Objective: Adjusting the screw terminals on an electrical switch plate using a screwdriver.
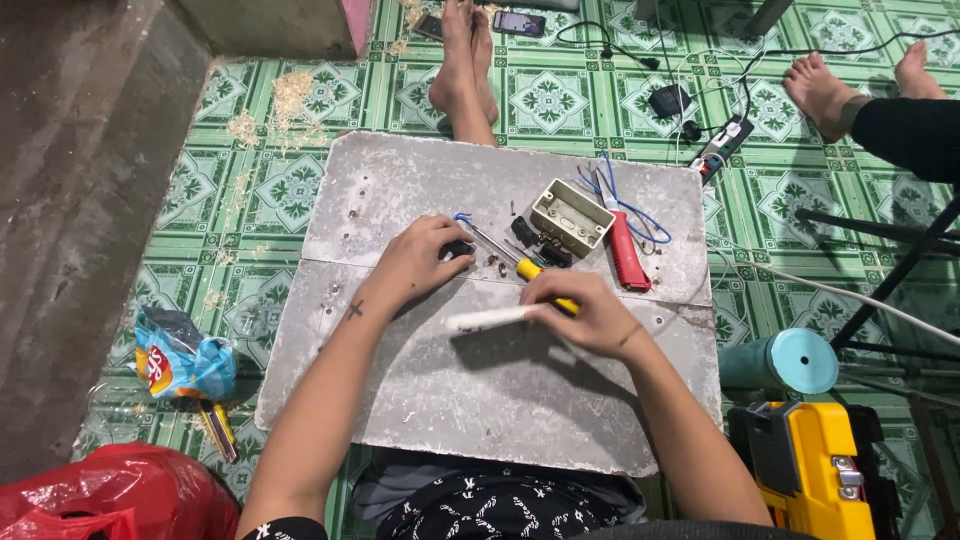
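Observation:
My left hand point(420, 262) rests on the grey board point(500, 400), its fingers closed around a small black part point(460, 249). My right hand point(590, 312) grips a long white strip point(487, 319) that sticks out to the left, just above the board. A yellow-handled screwdriver point(525, 266) lies between the two hands, partly under my right hand. Behind it sit a beige open junction box point(570, 215), a red-handled tool point(626, 250) and a loop of blue wire point(640, 215). Small screws lie scattered near the black part.
The board rests across my lap over a green patterned floor. Another person's bare feet point(462, 60) are at the board's far edge, more feet point(840, 90) at top right. A power strip point(722, 146), teal cylinder point(785, 362), yellow tool point(815, 460), snack bag point(180, 362) and red bag point(110, 497) surround it.

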